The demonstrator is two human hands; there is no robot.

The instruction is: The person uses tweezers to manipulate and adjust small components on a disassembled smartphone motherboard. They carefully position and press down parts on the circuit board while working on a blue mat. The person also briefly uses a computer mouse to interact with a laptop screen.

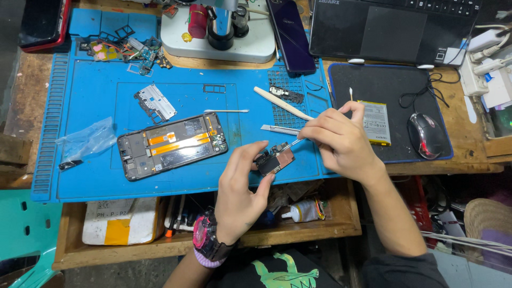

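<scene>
A worn wooden bench (21,101) fills the view, with an open drawer (213,237) of clutter along its near edge at 6 o'clock. Most of its top is covered by a large blue silicone work mat (96,96). At 1 o'clock sits a black laptop (394,26), and below it a black mouse pad with blue edging (384,90) carrying a grey and black mouse (426,134) and a flat phone battery (376,121). At 12 o'clock stands a white microscope base (218,45), with a dark purple phone (292,34) just beside it.

On the mat at 9 o'clock lies an opened black phone frame with orange ribbon cables (172,145); a clear plastic bag (85,140) lies further left. Bare blue mat remains between the frame and the mat's near edge, and along its left ridged border.

Near the centre, over the mat's near edge, the left hand (240,192) pinches a small dark circuit board with a copper patch (274,160) between thumb and fingers. The right hand (341,141), at 3 o'clock of it, is closed on a thin metal tool (292,143) whose tip touches the board, and also holds a cotton swab (351,96) upright.
</scene>
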